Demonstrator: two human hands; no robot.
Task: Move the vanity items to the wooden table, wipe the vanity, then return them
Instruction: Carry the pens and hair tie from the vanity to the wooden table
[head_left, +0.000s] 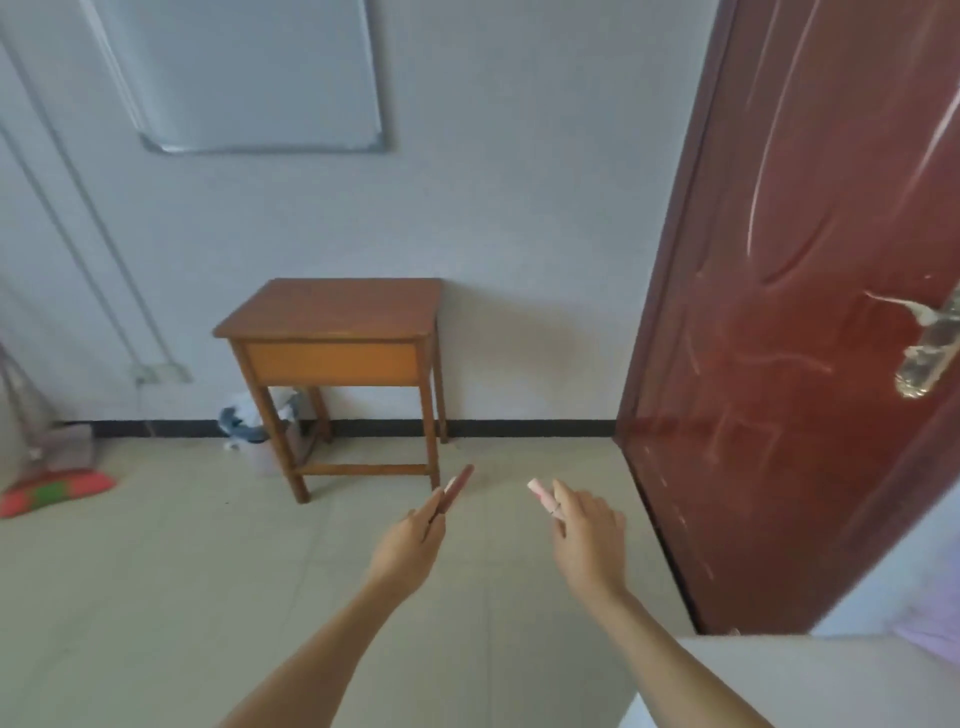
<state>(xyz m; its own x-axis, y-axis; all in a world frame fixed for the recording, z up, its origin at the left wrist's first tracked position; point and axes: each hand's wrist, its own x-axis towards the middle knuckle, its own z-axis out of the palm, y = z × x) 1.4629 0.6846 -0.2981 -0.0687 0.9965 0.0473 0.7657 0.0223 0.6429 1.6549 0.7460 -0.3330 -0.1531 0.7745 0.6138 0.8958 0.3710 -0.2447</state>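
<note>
1. Hands reach forward, each carrying one vanity item: the left hand (415, 535) pinches a dark red tube (458, 486) and the right hand (589, 535) grips a pink tube (543, 499), probably to move both in one trip.
2. Ahead of both hands, well apart, stands the wooden table (332, 312), their likely destination.
3. Blur hides what the tubes are. The white surface (779, 686) beside the right forearm is cut off; it may be the vanity.

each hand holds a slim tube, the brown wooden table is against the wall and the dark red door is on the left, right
No: the head view shows the dark red door on the right. Otherwise yes: left hand with a reddish-brown tube, right hand with a pale pink tube, brown wooden table against the wall.
</note>
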